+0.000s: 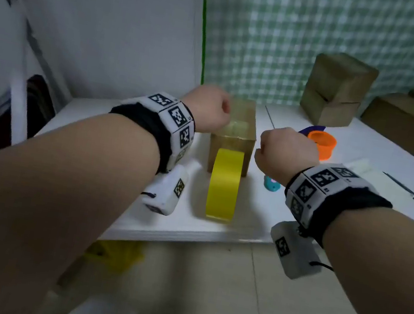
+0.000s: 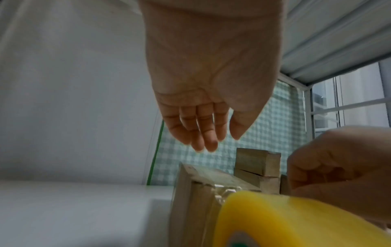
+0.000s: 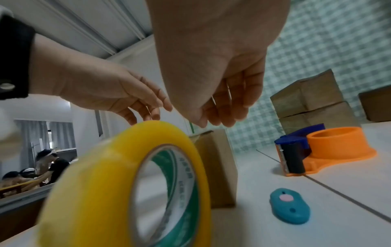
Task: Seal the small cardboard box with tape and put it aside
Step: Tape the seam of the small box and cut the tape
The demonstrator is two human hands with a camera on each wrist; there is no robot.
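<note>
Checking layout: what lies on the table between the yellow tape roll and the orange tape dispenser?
A small teal oval cutter lies between the yellow tape roll and orange tape dispenser, clearest in the right wrist view.

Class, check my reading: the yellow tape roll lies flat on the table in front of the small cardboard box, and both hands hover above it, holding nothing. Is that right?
One detail is wrong. The yellow tape roll is not lying flat: it stands upright on its edge, as the head view shows. The rest holds: it is in front of the small cardboard box, with the left hand and right hand above, holding nothing.
</note>
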